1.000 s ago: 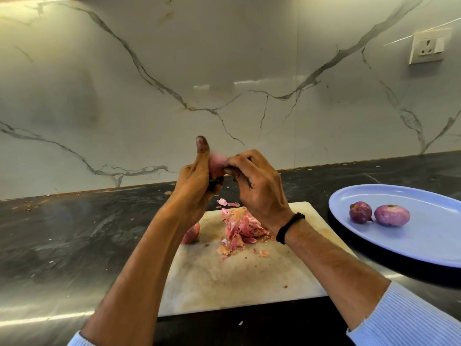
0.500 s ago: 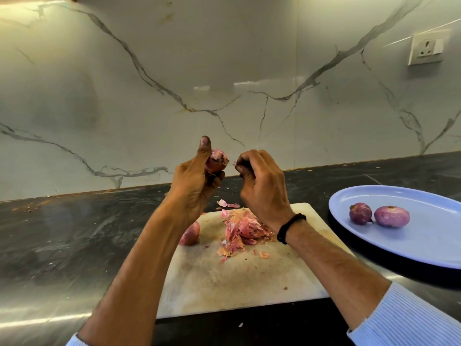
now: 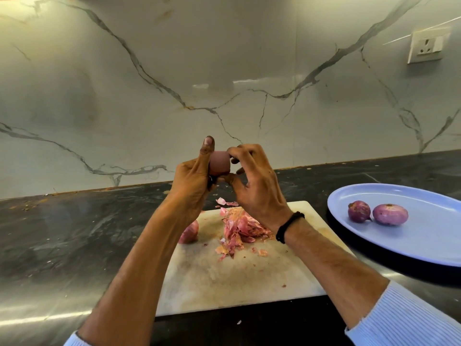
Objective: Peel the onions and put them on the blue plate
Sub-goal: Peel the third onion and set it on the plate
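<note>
Above the white cutting board (image 3: 239, 278), my left hand (image 3: 192, 181) grips a small purple onion (image 3: 219, 163), thumb pointing up. My right hand (image 3: 254, 183) pinches the same onion between its fingertips on top and its thumb below. Another onion (image 3: 190, 232) lies on the board, half hidden behind my left forearm. A heap of pink onion skins (image 3: 239, 228) sits on the board under my right wrist. Two peeled onions (image 3: 359, 211) (image 3: 390, 214) lie on the blue plate (image 3: 424, 243) at the right.
The board and plate rest on a dark stone counter (image 3: 74, 240) backed by a marble wall. A wall socket (image 3: 427, 47) sits at the upper right. Loose skin bits (image 3: 225, 202) lie near the board's far edge.
My right hand, drawn slightly away half a second ago, has come back onto the onion and now pinches it top and bottom. My left hand stays in place.
</note>
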Action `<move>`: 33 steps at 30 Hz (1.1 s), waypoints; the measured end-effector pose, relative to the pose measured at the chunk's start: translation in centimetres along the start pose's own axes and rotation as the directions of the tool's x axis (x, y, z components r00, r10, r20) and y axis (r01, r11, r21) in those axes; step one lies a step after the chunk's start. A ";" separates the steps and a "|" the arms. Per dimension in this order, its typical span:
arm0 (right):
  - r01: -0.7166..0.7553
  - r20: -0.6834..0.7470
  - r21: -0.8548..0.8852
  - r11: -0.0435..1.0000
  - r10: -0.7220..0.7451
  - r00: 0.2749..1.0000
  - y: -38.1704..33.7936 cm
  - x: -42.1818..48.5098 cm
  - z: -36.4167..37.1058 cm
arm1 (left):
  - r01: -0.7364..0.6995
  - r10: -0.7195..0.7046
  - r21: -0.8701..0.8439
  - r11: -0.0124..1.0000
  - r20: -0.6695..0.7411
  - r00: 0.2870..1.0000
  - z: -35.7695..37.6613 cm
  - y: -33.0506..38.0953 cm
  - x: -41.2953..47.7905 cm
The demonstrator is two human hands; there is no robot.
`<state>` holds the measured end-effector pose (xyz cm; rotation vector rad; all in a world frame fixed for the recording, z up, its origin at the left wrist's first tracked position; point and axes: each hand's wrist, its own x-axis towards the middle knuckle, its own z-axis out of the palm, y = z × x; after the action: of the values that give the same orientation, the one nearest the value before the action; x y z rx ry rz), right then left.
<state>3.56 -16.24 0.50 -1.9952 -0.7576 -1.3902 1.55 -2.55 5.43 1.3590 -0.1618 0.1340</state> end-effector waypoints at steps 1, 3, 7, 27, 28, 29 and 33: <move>0.001 0.003 -0.002 1.000 -0.001 1.000 0.0 0.0 0.0 | -0.003 0.003 0.002 1.000 -0.003 1.000 0.1 0.0 -0.1; 0.011 0.011 -0.006 1.000 -0.011 1.000 0.0 0.0 0.0 | -0.012 0.012 0.000 1.000 -0.016 1.000 0.1 -0.1 -0.1; 0.030 0.027 -0.020 0.999 -0.029 0.999 0.0 -0.1 0.0 | -0.022 0.022 -0.016 1.000 -0.011 1.000 0.2 -0.4 0.1; 0.050 0.025 -0.003 0.999 -0.049 0.998 -0.2 0.1 -0.1 | -0.081 0.080 -0.004 0.997 -0.044 0.996 0.0 -0.5 0.1; 0.058 0.025 -0.004 0.998 -0.058 0.998 -0.2 0.1 -0.1 | -0.086 0.086 0.002 0.996 -0.038 0.996 0.0 -0.5 0.0; 0.062 0.025 -0.002 0.998 -0.062 0.998 -0.2 0.1 -0.1 | -0.095 0.095 0.012 0.995 -0.034 0.995 0.0 -0.5 0.0; 0.075 0.034 -0.021 0.997 -0.074 0.997 -0.1 0.0 0.1 | -0.121 0.122 0.052 0.991 -0.023 0.992 0.0 -0.7 0.0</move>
<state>3.56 -16.16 0.52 -2.0308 -0.8428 -1.4166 1.69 -2.66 4.77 1.3977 -0.2209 0.2595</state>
